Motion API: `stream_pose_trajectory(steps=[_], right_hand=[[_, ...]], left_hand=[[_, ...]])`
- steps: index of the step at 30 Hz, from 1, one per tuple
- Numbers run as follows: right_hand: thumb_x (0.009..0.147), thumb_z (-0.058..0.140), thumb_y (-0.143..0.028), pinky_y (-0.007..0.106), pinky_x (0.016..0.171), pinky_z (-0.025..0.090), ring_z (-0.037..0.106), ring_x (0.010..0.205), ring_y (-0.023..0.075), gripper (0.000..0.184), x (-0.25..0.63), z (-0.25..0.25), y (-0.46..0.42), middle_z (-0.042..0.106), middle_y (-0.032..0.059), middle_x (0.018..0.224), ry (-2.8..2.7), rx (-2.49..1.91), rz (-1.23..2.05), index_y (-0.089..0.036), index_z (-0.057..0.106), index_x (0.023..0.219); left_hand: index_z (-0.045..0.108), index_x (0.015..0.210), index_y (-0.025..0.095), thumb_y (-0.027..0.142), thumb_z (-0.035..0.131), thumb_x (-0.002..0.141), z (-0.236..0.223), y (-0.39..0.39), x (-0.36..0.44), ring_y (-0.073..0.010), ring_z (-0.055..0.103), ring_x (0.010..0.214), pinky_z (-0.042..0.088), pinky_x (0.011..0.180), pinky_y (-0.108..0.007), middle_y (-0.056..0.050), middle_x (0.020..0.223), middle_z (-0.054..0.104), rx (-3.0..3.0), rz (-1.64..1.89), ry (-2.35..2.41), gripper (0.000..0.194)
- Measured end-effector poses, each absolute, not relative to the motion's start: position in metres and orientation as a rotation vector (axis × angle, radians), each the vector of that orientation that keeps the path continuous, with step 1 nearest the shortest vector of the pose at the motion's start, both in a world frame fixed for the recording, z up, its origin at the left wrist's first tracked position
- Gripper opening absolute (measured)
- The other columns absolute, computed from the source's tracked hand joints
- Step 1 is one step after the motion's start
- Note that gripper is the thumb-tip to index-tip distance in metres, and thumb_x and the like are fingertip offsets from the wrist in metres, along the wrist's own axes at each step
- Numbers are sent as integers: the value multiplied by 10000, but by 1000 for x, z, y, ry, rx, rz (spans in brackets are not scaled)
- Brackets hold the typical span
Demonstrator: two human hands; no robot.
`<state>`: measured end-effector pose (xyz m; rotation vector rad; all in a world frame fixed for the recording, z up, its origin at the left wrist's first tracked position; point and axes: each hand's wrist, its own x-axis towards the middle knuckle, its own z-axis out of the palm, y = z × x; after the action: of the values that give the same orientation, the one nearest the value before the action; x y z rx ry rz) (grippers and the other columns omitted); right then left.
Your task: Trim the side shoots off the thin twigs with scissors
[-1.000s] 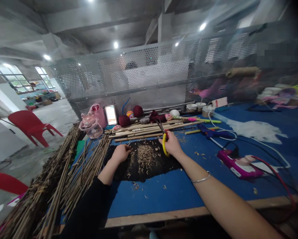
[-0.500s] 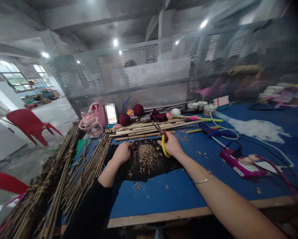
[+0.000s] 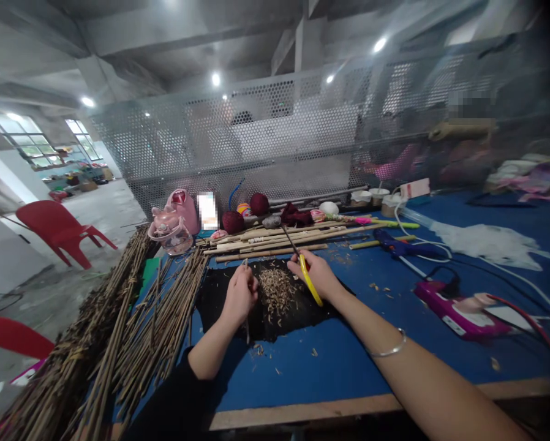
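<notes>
My left hand (image 3: 241, 295) is closed over the black cloth (image 3: 217, 300), pinching a thin twig (image 3: 248, 332) whose ends show above and below the fingers. To its right, a heap of short cut twig bits (image 3: 277, 289) lies on the cloth. My right hand (image 3: 318, 277), wearing a bangle on the wrist, grips yellow-handled scissors (image 3: 312, 288) at the cloth's right side. The scissor blades point up and to the left, looking closed together. Long thin twigs (image 3: 153, 324) lie in a loose spread left of the cloth.
A thick bundle of brown stalks (image 3: 68, 355) runs along the left edge. Bamboo sticks (image 3: 275, 245) and dark red yarn balls (image 3: 259, 204) lie behind the cloth. At right are a blue glue gun (image 3: 406, 247), a magenta power strip (image 3: 459, 309) with cords, and a white plastic bag (image 3: 490, 242).
My left hand has turned more upright and shifted right and slightly down, with a twig now showing in it. The scissor blades have come together. The view has shifted slightly.
</notes>
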<state>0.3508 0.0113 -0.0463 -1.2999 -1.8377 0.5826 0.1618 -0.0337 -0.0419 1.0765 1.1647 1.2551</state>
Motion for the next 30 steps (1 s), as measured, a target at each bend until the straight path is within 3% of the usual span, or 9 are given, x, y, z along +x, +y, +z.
stream_pose_trajectory(steps=[5, 9, 11, 16, 22, 27, 30], right_hand=[[720, 531, -393, 199, 523, 362, 438, 560, 100, 211, 334, -40, -10, 515, -30, 624, -2021, -1233, 698, -183, 520, 744], [671, 600, -378, 203, 539, 354, 456, 596, 107, 262, 326, -37, -21, 542, -26, 701, -2082, -1254, 670, -207, 505, 845], [655, 620, -379, 215, 575, 362, 480, 647, 120, 297, 324, -36, -23, 553, -11, 764, -2100, -1262, 642, -212, 491, 864], [649, 633, -383, 254, 672, 382, 517, 788, 160, 346, 325, -39, -23, 547, 29, 878, -2114, -1264, 604, -206, 486, 907], [645, 643, -396, 274, 702, 374, 519, 827, 181, 372, 327, -43, -20, 540, 35, 899, -2101, -1285, 567, -207, 486, 925], [664, 625, -406, 267, 681, 374, 525, 809, 180, 348, 327, -42, -20, 552, 36, 895, -2104, -1280, 593, -214, 478, 915], [685, 609, -392, 260, 667, 377, 531, 795, 174, 327, 327, -42, -20, 561, 35, 887, -2083, -1276, 644, -211, 478, 924]], left_hand=[[433, 786, 189, 464, 488, 750, -35, -42, 169, -24, 334, 349, 212, 311, -129, 71, 562, 412, 958, 1344, 891, 282], [437, 784, 185, 508, 467, 762, -37, -44, 176, -9, 174, 307, 130, 308, -120, 105, 455, 277, 879, 1259, 805, 325], [409, 752, 187, 509, 452, 771, -39, -45, 179, -5, 166, 317, 120, 314, -114, 102, 466, 281, 847, 1260, 789, 326], [385, 767, 201, 489, 510, 745, -42, -48, 187, -1, 237, 327, 172, 309, -95, 100, 517, 336, 852, 1280, 797, 314], [455, 801, 177, 457, 548, 730, -46, -49, 189, -31, 393, 370, 383, 379, -157, 79, 530, 418, 967, 1315, 835, 303], [566, 872, 152, 398, 604, 702, -46, -47, 183, -44, 431, 408, 405, 431, -179, 56, 528, 480, 965, 1299, 860, 301], [611, 942, 149, 361, 619, 697, -46, -48, 182, -51, 482, 468, 428, 481, -186, 16, 633, 569, 978, 1276, 854, 325]])
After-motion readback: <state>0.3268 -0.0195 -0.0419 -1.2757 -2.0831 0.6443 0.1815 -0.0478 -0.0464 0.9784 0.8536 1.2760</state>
